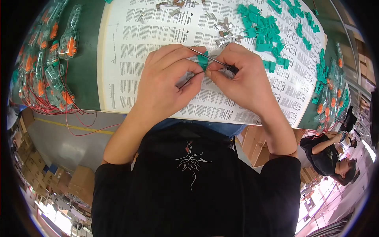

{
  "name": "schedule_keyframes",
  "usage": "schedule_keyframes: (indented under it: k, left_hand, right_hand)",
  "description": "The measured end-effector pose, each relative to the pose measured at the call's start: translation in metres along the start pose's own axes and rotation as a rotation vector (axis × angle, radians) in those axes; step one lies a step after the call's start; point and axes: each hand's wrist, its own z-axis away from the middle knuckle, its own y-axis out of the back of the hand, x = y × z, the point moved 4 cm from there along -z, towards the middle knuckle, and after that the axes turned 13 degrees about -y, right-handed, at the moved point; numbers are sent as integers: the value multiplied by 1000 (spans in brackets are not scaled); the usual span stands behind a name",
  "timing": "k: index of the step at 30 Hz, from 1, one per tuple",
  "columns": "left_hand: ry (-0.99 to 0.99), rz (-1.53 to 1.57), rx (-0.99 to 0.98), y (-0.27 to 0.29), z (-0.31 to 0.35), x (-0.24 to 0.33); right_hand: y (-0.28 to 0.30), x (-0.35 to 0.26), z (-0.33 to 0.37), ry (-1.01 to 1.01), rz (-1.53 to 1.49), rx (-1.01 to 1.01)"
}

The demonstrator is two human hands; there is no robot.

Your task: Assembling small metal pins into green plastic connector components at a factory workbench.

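Note:
Over a printed sheet, my two hands meet at the fingertips. My left hand is closed, its fingers pinching a small green plastic part. My right hand is closed too, with a thin metal rod-like tool with a dark end held in its fingers; the tool slants across the green part toward the left fingertips. A thin dark wire runs from under my left hand to the right thumb and fingertip. How the wire meets the green part is hidden by my fingers.
Beyond my hands lie loose metal clips and a heap of green plastic parts. Clear plastic housings with orange pieces and red wires sit at the left; similar housings are at the right edge. A co-worker is at far right.

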Motion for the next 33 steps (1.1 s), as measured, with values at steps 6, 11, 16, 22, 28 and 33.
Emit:
schedule_keyframes:
  k: [6,11,16,22,28,33]
  left_hand:
    - [46,-65,8,-1,-4,0]
    - [36,-124,10,0,-4,1]
    - [43,-111,20,0,-1,0]
    - [32,-106,31,0,-2,-1]
    - [30,-73,11,-1,0,-2]
    - [26,-111,27,-1,-2,0]
  right_hand:
    - [-1,-5,0,-23,105,0]
    - [4,1,11,125,-117,45]
    - [29,-6,44,-10,61,73]
    - [25,-21,44,285,480,137]
    - [27,-24,43,280,482,154]
    - [26,-27,41,287,555,155]
